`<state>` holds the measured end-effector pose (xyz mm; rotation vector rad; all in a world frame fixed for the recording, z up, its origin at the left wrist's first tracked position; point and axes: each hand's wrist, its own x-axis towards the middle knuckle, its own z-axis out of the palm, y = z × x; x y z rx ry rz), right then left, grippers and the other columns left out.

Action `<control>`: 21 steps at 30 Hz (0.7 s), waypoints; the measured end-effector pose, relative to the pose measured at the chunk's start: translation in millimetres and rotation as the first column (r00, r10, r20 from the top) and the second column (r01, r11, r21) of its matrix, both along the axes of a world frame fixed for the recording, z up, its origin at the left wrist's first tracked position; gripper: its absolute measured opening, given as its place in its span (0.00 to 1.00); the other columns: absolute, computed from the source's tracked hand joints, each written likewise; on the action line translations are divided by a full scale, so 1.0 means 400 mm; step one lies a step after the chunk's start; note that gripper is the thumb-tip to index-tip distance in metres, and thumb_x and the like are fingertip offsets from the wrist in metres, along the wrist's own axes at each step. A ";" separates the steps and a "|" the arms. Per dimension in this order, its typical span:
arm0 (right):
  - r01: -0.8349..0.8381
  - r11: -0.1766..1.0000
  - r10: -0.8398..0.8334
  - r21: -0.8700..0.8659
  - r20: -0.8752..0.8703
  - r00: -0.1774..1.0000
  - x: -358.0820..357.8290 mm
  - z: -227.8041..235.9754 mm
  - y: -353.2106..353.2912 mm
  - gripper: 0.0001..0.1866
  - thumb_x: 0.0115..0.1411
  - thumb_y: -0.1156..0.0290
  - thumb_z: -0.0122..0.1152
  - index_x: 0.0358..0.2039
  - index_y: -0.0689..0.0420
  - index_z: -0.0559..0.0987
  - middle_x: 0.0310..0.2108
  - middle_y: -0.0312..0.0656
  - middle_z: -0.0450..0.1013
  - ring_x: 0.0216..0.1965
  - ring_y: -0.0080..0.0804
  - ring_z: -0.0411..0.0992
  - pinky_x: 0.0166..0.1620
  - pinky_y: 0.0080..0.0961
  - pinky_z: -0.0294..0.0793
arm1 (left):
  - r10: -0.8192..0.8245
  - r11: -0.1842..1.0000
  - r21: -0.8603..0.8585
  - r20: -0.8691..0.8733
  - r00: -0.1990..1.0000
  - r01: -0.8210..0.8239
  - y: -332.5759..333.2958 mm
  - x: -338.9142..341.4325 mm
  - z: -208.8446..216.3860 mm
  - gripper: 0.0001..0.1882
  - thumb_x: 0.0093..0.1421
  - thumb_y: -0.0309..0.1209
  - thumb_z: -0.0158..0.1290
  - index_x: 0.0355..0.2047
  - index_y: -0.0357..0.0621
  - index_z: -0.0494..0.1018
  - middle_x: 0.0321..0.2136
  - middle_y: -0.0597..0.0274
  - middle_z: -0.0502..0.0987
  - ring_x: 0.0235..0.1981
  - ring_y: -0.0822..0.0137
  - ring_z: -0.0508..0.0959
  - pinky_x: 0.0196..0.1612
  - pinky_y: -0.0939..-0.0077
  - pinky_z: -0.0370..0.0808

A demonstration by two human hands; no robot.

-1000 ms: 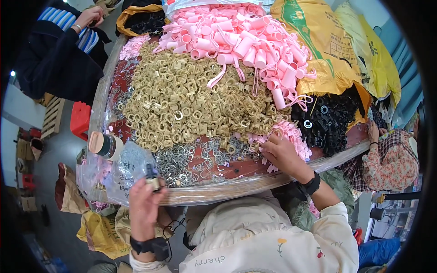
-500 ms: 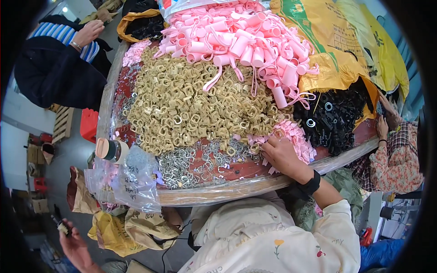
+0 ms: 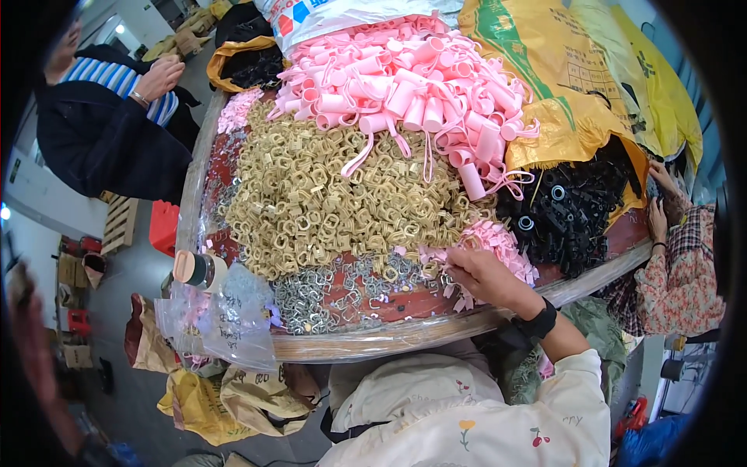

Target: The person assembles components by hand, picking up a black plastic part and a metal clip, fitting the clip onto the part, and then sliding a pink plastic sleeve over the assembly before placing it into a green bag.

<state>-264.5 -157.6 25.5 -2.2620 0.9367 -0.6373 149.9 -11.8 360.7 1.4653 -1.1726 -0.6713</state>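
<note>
Right hand (image 3: 484, 274), one, black band at the wrist: fingers bent and drawn together, tips down among small flat pink pieces (image 3: 510, 249), beside the tan buckles; whether anything is pinched between them cannot be told. Left hand (image 3: 21, 288), one: a blur at the far left rim, well apart from the table; its grasp and contents cannot be told.

Clear plastic bag with handwriting, one (image 3: 243, 321), at the near left corner. Bent grey metal wire loops (image 3: 302, 300), dozens, scattered along the near side. Bottle with peach-coloured lid, one (image 3: 205, 272), beside the bag. Tan plastic square-ring buckles (image 3: 319, 194), one broad heap, too many to count, mid-table. Small flat pink pieces, two heaps: one under the right hand, one at the far left. Black plastic parts (image 3: 572, 229), one spill at right, two pale-centred rings on top. Pink plastic cylinders with straps (image 3: 405, 89), one large heap, uncounted, beyond the buckles.

Surface: red tabletop (image 3: 401, 303), its pale wooden edge (image 3: 381, 344) under clear film. Room: yellow woven sack (image 3: 537, 58) at the far right; red plastic stool (image 3: 163, 226) and wooden pallet (image 3: 120, 224) at left; co-workers, two, one each side.
</note>
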 end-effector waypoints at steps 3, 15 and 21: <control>-0.100 0.991 0.095 0.093 0.062 0.994 0.008 0.047 0.014 0.05 0.51 0.73 0.51 0.26 0.61 0.67 0.19 0.46 0.64 0.22 0.42 0.64 0.25 0.30 0.63 | -0.127 0.985 0.108 -0.053 0.991 0.132 -0.119 -0.138 -0.208 0.14 0.52 0.34 0.45 0.35 0.37 0.68 0.35 0.58 0.69 0.36 0.69 0.69 0.42 0.74 0.66; -0.288 0.910 0.268 0.297 0.107 0.958 0.044 0.115 0.093 0.08 0.52 0.70 0.52 0.23 0.61 0.68 0.17 0.45 0.64 0.18 0.39 0.64 0.23 0.28 0.62 | -0.151 0.716 0.260 -0.848 0.508 0.647 -0.147 -0.516 -0.778 0.13 0.52 0.24 0.49 0.38 0.34 0.68 0.32 0.59 0.73 0.31 0.69 0.75 0.34 0.80 0.74; -0.130 0.943 0.095 0.307 0.127 0.987 0.079 0.120 0.112 0.08 0.52 0.70 0.53 0.24 0.60 0.68 0.16 0.44 0.63 0.17 0.35 0.63 0.21 0.25 0.60 | -0.108 0.728 0.233 -0.890 0.444 0.645 -0.113 -0.493 -0.814 0.13 0.52 0.22 0.48 0.39 0.33 0.67 0.33 0.55 0.73 0.32 0.64 0.76 0.35 0.78 0.76</control>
